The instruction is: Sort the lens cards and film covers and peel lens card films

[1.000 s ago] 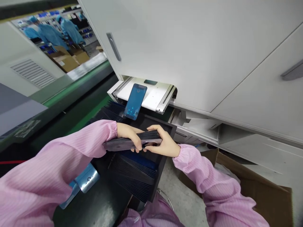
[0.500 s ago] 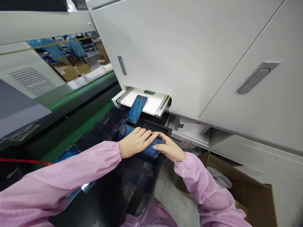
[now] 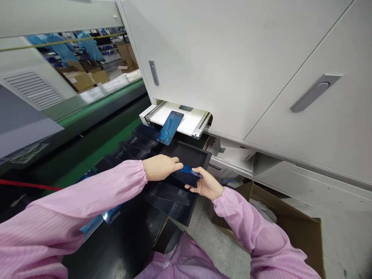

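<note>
The black tray (image 3: 200, 153) is open from above; its far section is bare and admits a hand. The stacked panels (image 3: 171, 193) fill the near section. The outfeed ledge (image 3: 188, 122) with a blue panel (image 3: 170, 127) overhangs the far edge. The cabinet (image 3: 232, 66) blocks the rear.

Panel (image 3: 170, 128) on outfeed (image 3: 192, 121), behind tray (image 3: 193, 153)

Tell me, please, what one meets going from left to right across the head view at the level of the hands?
Pink left sleeve → left hand → blue-filmed panel held over the black tray → right hand → pink right sleeve → cardboard box.
</note>
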Demonstrator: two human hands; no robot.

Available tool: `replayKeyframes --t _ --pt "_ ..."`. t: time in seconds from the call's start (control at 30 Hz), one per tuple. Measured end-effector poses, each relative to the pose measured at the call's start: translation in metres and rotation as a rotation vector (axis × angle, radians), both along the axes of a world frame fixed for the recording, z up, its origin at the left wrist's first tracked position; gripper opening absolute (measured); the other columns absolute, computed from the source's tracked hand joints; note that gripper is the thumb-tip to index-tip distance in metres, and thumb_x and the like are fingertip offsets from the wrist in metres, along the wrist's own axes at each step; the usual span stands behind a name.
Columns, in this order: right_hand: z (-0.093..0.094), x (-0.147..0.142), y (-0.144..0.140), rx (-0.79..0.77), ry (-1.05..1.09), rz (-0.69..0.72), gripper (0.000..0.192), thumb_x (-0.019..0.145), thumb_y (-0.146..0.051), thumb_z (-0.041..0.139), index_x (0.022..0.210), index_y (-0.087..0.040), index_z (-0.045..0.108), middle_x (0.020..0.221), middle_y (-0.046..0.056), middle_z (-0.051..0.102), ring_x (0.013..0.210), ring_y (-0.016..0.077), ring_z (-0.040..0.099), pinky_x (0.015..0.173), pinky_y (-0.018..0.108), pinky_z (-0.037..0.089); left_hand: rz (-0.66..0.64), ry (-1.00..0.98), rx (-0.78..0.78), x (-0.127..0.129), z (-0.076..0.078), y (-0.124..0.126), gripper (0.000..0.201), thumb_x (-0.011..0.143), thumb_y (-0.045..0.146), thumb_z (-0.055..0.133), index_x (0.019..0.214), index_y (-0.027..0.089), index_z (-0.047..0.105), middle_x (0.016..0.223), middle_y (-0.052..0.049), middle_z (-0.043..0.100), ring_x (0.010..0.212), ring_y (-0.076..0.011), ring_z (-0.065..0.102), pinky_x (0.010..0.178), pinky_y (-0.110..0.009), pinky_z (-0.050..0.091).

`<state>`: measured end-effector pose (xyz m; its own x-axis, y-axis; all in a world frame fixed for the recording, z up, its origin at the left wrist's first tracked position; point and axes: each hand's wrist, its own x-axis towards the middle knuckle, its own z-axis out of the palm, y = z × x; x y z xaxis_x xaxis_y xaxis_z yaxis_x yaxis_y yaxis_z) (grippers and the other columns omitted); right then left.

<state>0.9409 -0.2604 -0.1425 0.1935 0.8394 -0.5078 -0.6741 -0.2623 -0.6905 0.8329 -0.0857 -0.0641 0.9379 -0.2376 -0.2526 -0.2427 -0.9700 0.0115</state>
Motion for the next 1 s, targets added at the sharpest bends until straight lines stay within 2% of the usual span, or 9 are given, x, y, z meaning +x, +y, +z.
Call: replayKeyframes --t 0.13,0.23,0.3,0.4,0.53,0.67,0.8,0.9,1.0 --pt "0.002 0.009 -0.013 -0.019 -0.664 0.068 0.033 0.088 -0.049 0.045 0.098 -0.021 0.058 0.078 0.002 0.063 0.062 0.016 0.064 0.044 0.023 0.049 0.074 0.17 -0.229 0.008 -0.013 0.016 0.033 0.078 0.018 0.056 0.11 0.025 0.061 0.099 -0.003 0.069 0.088 -0.0209 0.065 0.074 -0.027 0.045" --pt "0.006 0.015 -0.025 0.054 -1.145 0.12 0.041 0.09 -0.053 0.04 0.099 -0.02 0.063 0.091 0.007 0.066 0.083 0.0215 0.064 0.069 0.033 0.053 0.13 0.267 -0.364 0.016 -0.025 0.024 0.027 0.074 0.022 0.063 0.101 0.025 0.067 0.088 -0.002 0.071 0.081 -0.021 0.065 0.07 -0.026 0.044" --pt "0.006 0.014 -0.03 0.118 -1.319 0.158 0.044 0.087 -0.053 0.048 0.114 -0.02 0.058 0.108 0.01 0.063 0.1 0.0255 0.06 0.086 0.041 0.049 0.139 0.301 -0.41 0.021 -0.031 0.027 0.027 0.072 0.024 0.066 0.099 0.023 0.069 0.084 -0.002 0.072 0.076 -0.0194 0.065 0.067 -0.024 0.044" --pt "-0.002 0.002 -0.033 0.2 -1.391 0.205 0.061 0.077 -0.052 0.064 0.125 -0.018 0.046 0.12 0.013 0.057 0.11 0.0276 0.054 0.094 0.044 0.044 0.135 0.382 -0.512 0.024 -0.037 0.03 0.034 0.071 0.038 0.07 0.102 0.023 0.069 0.084 0.001 0.073 0.075 -0.0167 0.066 0.066 -0.021 0.045" --pt "-0.018 -0.015 -0.034 0.232 -1.449 0.117 0.041 0.084 -0.043 0.058 0.115 -0.019 0.047 0.109 0.012 0.057 0.101 0.0255 0.056 0.087 0.042 0.047 0.316 0.374 -0.798 0.012 -0.045 0.031 0.047 0.069 0.052 0.068 0.105 0.021 0.069 0.093 0.0 0.073 0.083 -0.018 0.065 0.077 -0.022 0.046" --pt "-0.033 -0.031 -0.033 0.309 -1.447 0.061 0.044 0.087 -0.05 0.049 0.118 -0.019 0.041 0.124 0.016 0.048 0.116 0.0296 0.048 0.097 0.048 0.042 0.585 0.1 -0.832 -0.017 -0.055 0.024 0.059 0.088 0.058 0.035 0.118 0.013 0.058 0.122 -0.011 0.061 0.114 -0.0222 0.053 0.101 -0.031 0.034" --pt "-0.04 -0.045 -0.032 0.273 -1.415 0.033 0.067 0.089 -0.059 0.037 0.138 -0.017 0.021 0.138 0.019 0.033 0.131 0.0306 0.032 0.108 0.052 0.029 0.804 0.038 -0.891 -0.037 -0.064 0.017 0.076 0.09 0.061 0.009 0.123 0.008 0.052 0.125 -0.016 0.059 0.115 -0.0237 0.054 0.101 -0.035 0.037" --pt "-0.03 -0.033 -0.032 0.267 -1.445 0.251 0.079 0.084 -0.062 0.046 0.142 -0.013 0.021 0.138 0.02 0.034 0.131 0.0317 0.034 0.108 0.051 0.031 0.834 0.054 -0.95 -0.04 -0.067 0.018 0.078 0.089 0.064 0.009 0.122 0.01 0.054 0.122 -0.014 0.061 0.113 -0.0226 0.056 0.097 -0.033 0.041" --pt "-0.004 -0.001 -0.014 0.321 -1.519 0.439 0.062 0.084 -0.056 0.051 0.13 -0.015 0.045 0.124 0.016 0.052 0.117 0.0284 0.051 0.1 0.045 0.042 0.8 0.047 -0.961 -0.039 -0.065 0.023 0.075 0.087 0.067 0.019 0.111 0.01 0.063 0.114 -0.013 0.066 0.107 -0.0235 0.059 0.095 -0.033 0.041"
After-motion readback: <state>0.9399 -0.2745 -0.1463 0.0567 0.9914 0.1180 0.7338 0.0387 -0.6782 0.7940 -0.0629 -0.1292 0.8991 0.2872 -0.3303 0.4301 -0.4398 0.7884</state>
